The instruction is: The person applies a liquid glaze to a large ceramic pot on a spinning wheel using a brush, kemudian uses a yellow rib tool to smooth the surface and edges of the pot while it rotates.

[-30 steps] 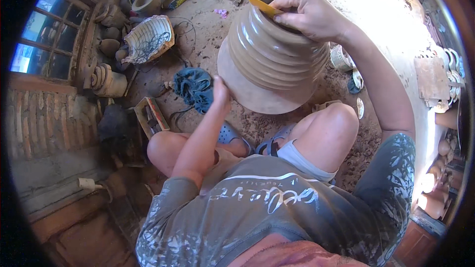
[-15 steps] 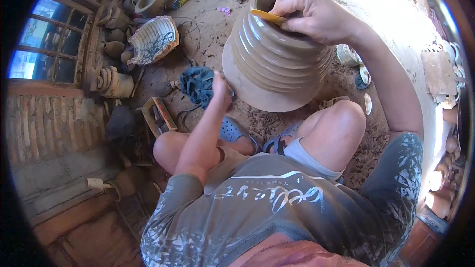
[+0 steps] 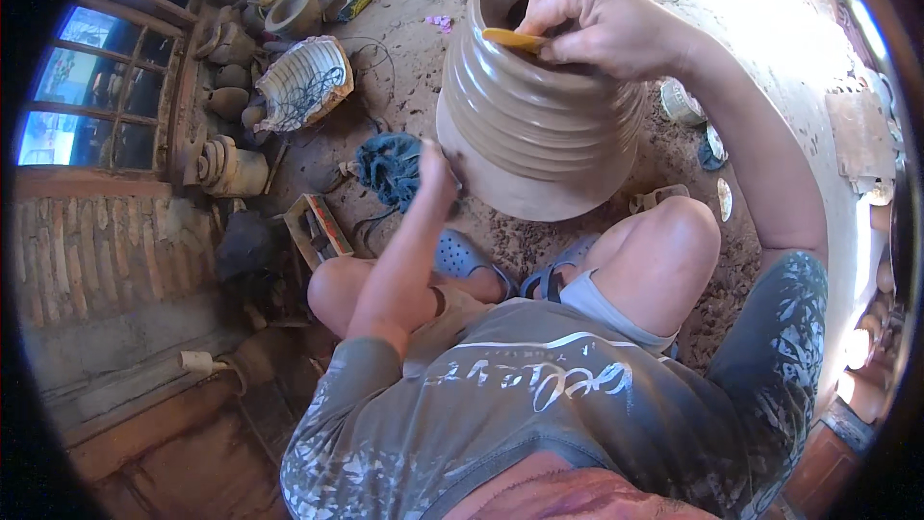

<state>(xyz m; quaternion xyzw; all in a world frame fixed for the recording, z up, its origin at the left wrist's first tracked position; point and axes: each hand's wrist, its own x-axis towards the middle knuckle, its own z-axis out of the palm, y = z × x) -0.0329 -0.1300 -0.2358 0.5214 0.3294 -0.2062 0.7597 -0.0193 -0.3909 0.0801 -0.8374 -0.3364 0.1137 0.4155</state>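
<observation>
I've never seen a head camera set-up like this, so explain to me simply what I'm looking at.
There is no machine arm here, just a person's two bare hands. The view comes from a wide fisheye camera on the person's head, looking down, which is why straight edges curve near the rim.

The right hand pinches a flat yellow tool at the rim of a large ribbed clay vessel. The vessel stands on a pale round disc. The left hand is at the disc's edge; whether it touches is hard to tell.

On the floor nearby lie a dark blue cloth and a small open box.
</observation>
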